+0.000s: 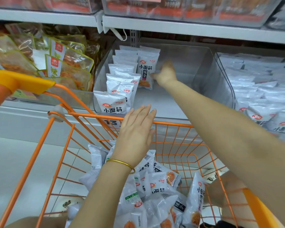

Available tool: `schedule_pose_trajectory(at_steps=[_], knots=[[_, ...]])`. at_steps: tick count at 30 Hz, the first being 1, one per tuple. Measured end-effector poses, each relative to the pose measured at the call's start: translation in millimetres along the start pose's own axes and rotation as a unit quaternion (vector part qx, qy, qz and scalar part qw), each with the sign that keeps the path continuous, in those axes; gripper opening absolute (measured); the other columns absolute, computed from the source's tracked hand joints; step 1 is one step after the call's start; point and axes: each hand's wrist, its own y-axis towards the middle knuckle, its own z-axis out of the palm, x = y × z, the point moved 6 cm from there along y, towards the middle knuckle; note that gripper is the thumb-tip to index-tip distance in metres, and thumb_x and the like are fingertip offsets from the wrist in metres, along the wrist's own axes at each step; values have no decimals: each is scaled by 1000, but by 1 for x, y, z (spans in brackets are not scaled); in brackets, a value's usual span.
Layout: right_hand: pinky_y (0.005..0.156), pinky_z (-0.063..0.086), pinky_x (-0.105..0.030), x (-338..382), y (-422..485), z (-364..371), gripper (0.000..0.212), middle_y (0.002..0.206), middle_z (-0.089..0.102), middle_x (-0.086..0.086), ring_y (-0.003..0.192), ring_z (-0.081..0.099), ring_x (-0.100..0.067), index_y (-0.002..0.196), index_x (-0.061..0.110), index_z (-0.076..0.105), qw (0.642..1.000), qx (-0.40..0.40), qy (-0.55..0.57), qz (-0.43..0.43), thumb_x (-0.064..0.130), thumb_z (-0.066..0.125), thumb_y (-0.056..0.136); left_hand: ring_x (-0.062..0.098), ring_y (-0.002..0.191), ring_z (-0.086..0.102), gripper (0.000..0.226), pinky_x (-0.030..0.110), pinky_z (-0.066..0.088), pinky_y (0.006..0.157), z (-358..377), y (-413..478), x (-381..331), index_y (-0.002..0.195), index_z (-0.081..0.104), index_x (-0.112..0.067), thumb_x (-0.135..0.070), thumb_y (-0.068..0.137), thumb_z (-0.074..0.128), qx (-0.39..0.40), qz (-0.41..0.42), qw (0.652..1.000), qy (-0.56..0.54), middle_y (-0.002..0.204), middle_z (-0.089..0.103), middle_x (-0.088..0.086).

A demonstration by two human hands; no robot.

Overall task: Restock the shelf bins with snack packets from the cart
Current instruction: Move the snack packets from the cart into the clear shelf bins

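Right hand (165,74) was recorded reaching deep into the clear bin (204,71) on the shelf, arm stretched out over the cart. Its fingers were curled onto the right edge of an upright packet (146,69), which was held by a pinch; the hand was somewhat blurred, so finer finger detail could not be made out. The held packet stood in the bin's second column, just beside the front-to-back row of packets (120,79) lined along the bin's left wall.

Left hand (135,135) was noted wide and flat, fingers straight and together, nothing held, palm down over the cart's front rim. A gold bangle (122,162) was seen at that wrist.

The orange wire cart (171,124) was parked against the shelf front, directly below the bin. A loose heap of white snack packets (155,186) lay in its basket, unsorted, some face up and some on edge. The orange handle (21,80) was seen at upper left.

A price label (111,122) was partly hidden behind the cart rim. The neighbouring bin to the right was filled with similar white packets (262,89). To the left, green-edged clear pouches (64,63) were stacked. An upper shelf (187,28) ran above.
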Motion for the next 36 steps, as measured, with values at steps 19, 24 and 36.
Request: schedule_pose_trajectory(at_steps=[19, 24, 36], knots=[[49, 34, -26, -126, -230, 54, 33, 59, 44, -2, 50, 44, -17, 73, 8, 47, 794, 464, -389, -59, 33, 52, 95, 26, 138, 29, 49, 37, 10, 115, -7, 0, 0, 137, 44, -13, -7, 89, 53, 13, -18, 997, -75, 144, 41, 9], [64, 56, -41, -102, -219, 26, 28, 74, 43, -6, 65, 55, -22, 71, 10, 37, 837, 482, -256, -32, 9, 57, 91, 25, 132, 35, 49, 39, 19, 112, -10, 0, -1, 135, 46, -15, -18, 88, 59, -6, -19, 994, -105, 140, 45, 7], [59, 57, -29, -44, -196, -73, 13, 80, 60, -6, 68, 64, -12, 86, 12, 52, 951, 265, 106, -117, 0, 53, 92, 3, 99, 25, 59, 33, 27, 94, -28, 4, -19, 82, 71, -14, -63, 78, 37, -45, -43, 980, -188, 112, 56, -11]])
